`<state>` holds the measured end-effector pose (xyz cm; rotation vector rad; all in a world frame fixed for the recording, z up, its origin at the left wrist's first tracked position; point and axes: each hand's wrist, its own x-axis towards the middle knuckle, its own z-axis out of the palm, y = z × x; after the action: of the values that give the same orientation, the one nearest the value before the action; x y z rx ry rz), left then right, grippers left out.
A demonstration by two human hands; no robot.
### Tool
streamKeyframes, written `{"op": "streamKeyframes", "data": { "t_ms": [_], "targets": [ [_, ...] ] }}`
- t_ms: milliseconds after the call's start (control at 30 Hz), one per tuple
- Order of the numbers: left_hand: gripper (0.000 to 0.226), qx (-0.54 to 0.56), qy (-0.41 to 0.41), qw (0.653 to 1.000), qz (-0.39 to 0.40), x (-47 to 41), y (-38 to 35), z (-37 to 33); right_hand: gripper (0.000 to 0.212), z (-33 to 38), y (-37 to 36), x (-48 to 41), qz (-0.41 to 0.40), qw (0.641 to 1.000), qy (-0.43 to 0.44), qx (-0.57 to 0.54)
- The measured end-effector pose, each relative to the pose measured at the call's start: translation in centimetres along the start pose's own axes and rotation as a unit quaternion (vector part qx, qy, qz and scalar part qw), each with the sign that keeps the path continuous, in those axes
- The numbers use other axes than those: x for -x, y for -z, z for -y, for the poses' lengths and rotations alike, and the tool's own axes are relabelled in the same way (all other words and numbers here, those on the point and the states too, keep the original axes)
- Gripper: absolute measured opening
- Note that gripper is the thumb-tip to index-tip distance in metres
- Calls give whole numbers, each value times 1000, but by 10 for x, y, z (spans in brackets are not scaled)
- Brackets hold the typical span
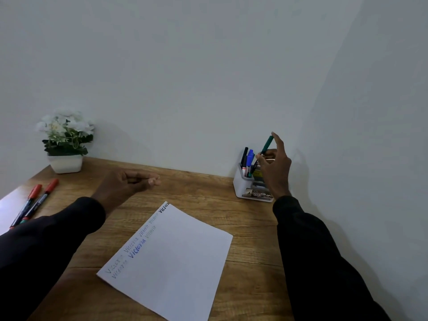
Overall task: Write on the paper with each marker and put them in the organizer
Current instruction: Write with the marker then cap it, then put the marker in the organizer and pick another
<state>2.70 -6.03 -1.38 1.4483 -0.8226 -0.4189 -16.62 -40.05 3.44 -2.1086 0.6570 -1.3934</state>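
Note:
A white sheet of paper [171,260] lies tilted on the wooden desk [208,186], with a word written several times along its left edge. At the back right stands a white organizer [242,185] holding black and blue markers [249,157]. My right hand [275,167] grips a green marker [266,145], tilted, its lower end inside the organizer. My left hand [129,181] hovers over the desk behind the paper, fingers loosely curled, holding nothing. Two red-capped markers [34,200] lie at the desk's left edge.
A white pot of white flowers [66,140] stands at the back left corner. A pale wall runs behind the desk and along its right side, close to the organizer.

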Motion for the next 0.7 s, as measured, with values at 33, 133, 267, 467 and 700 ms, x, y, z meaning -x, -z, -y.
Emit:
{"op": "streamKeyframes", "data": {
  "t_ms": [33,133,267,467,700],
  "targets": [
    [24,-1,4,1000,3,1,2,1,72,-2,-1,1,7,1000,5,11],
    [22,2,16,1000,2,3,4,4,66,-11,-7,8,61,997,2,54],
    [20,-6,14,1000,-3,4,4,6,50,-20,-13,17,76,990,-5,116],
    [19,-23,19,1000,-3,5,5,7,49,-20,-14,16,88,985,-17,148],
    [19,-20,24,1000,3,8,12,6,60,-15,-13,19,104,979,-26,174]
  ]
}}
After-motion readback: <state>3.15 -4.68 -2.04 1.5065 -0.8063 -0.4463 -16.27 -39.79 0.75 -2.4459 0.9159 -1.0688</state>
